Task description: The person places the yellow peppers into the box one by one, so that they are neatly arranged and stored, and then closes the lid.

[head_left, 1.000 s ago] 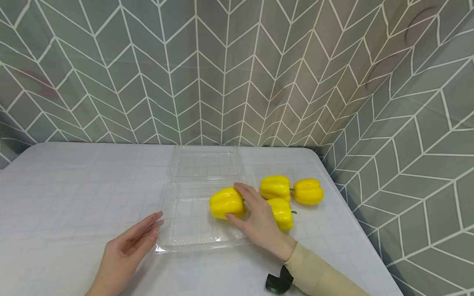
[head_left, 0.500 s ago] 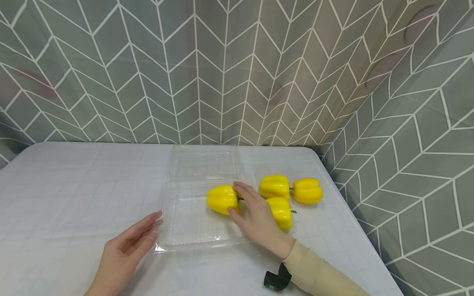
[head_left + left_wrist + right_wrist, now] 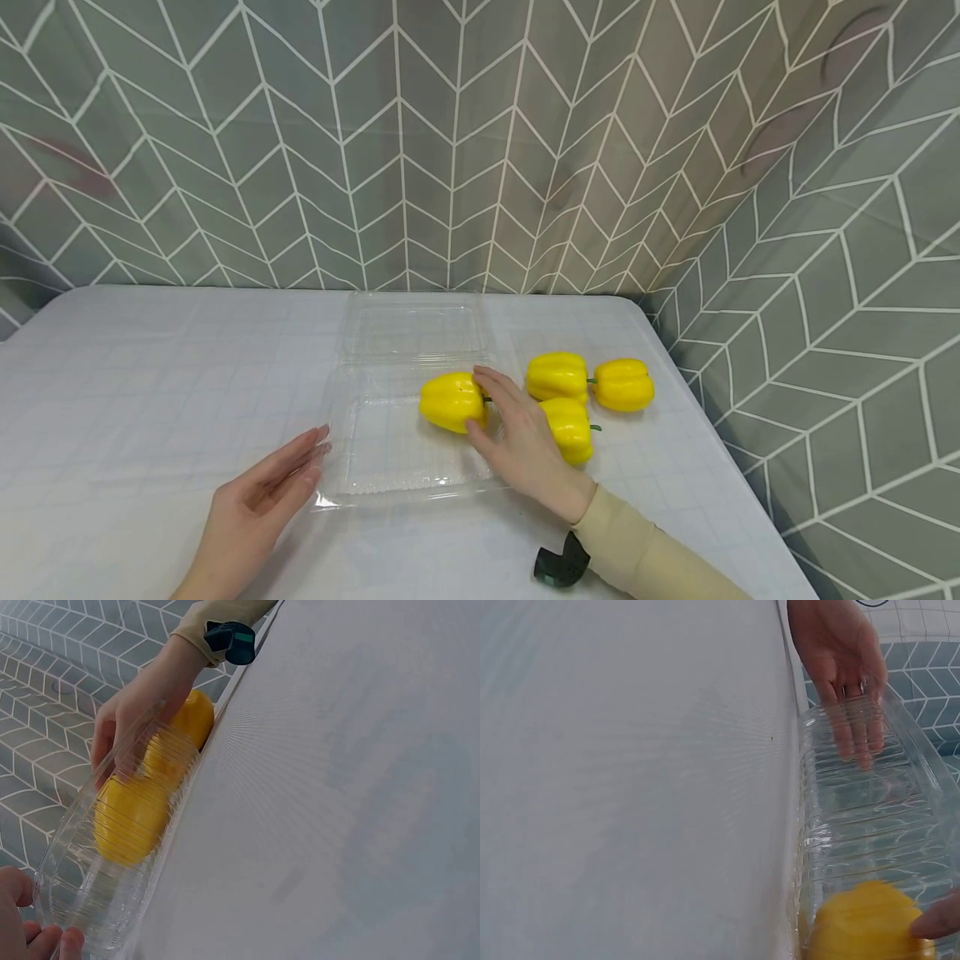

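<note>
Pepper (image 3: 450, 404) shifted left inside clear box (image 3: 386, 450); right hand (image 3: 525, 442) holds its right end, thumb and fingers curved. Left hand (image 3: 258, 504), fingers nearly straight, touches clear box edge.

A white cloth (image 3: 165, 375) with a faint bluish grid covered the table, whose far corners curved round at 9 and 3 o'clock in the head view. Toward 12 o'clock hung a grey-green backdrop (image 3: 427, 83) with white chevron lines, rippled by soft folds and browner near 1 o'clock. From 2 to 4 o'clock a side panel (image 3: 862, 333) carried the same pattern — its lines slanting past the table's edge. A blurred reddish patch (image 3: 75, 171) marked the backdrop between 9 and 10; pinkish patches (image 3: 855, 54) with dark curved edges showed at 2 — too faint to identify.
</note>
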`<state>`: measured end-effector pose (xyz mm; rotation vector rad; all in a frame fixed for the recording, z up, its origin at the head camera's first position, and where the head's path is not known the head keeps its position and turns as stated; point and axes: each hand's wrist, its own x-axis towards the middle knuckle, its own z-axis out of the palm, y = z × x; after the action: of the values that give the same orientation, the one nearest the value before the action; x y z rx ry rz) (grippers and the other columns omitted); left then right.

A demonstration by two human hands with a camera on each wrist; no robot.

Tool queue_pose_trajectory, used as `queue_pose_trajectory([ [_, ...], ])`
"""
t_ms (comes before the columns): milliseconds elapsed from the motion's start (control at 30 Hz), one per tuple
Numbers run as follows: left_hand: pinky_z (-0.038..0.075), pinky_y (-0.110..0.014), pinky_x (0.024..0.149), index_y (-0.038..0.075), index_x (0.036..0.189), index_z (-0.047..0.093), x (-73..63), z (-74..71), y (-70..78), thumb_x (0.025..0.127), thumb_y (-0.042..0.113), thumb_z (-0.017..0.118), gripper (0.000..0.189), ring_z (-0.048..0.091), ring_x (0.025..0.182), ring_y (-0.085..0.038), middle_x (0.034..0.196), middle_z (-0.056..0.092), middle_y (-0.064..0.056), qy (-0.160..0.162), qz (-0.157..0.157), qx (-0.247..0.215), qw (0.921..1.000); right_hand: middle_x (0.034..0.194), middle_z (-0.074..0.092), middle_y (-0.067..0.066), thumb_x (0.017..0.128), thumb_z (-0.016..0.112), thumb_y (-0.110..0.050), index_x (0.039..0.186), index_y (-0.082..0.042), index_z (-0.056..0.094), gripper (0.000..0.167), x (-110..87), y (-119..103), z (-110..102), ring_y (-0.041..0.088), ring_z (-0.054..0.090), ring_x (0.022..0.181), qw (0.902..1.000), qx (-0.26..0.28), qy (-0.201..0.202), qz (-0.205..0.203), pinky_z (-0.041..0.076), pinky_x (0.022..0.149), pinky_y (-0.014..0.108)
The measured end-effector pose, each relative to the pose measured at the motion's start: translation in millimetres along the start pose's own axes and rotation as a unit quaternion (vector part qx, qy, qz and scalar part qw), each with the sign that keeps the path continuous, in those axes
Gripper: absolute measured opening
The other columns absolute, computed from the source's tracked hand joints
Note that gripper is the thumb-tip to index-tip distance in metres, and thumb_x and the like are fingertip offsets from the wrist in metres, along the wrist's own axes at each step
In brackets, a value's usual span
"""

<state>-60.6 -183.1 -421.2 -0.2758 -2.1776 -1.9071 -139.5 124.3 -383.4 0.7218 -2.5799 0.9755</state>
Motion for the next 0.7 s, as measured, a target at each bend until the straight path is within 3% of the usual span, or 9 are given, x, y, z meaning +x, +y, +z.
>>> queue_pose_trajectory([
  [367,0.053,-0.015,0.097,-0.003,0.137,0.056,0.7,1.1,4.0,0.093,-0.007,0.064,0.045,0.064,0.119,-0.006,0.136,0.065,-0.005,0.003,-0.005,0.008,1.0000,0.155,0.044,0.002,0.093,0.067,-0.013,0.144,-0.005,0.050,0.054,-2.0,2.7,2.6,0.020,0.045,0.142,0.9998,-0.001,-0.020,0.010,0.039,0.119,0.040],
  [700,0.053,-0.015,0.096,-0.003,0.137,0.056,0.8,1.2,2.2,0.093,-0.007,0.065,0.046,0.064,0.119,-0.006,0.136,0.065,-0.002,0.005,-0.004,0.009,0.9999,0.157,0.041,0.001,0.088,0.066,-0.002,0.144,-0.006,0.048,0.059,-2.8,2.1,4.1,0.017,0.044,0.142,0.9998,-0.007,-0.017,-0.002,0.039,0.119,0.037],
])
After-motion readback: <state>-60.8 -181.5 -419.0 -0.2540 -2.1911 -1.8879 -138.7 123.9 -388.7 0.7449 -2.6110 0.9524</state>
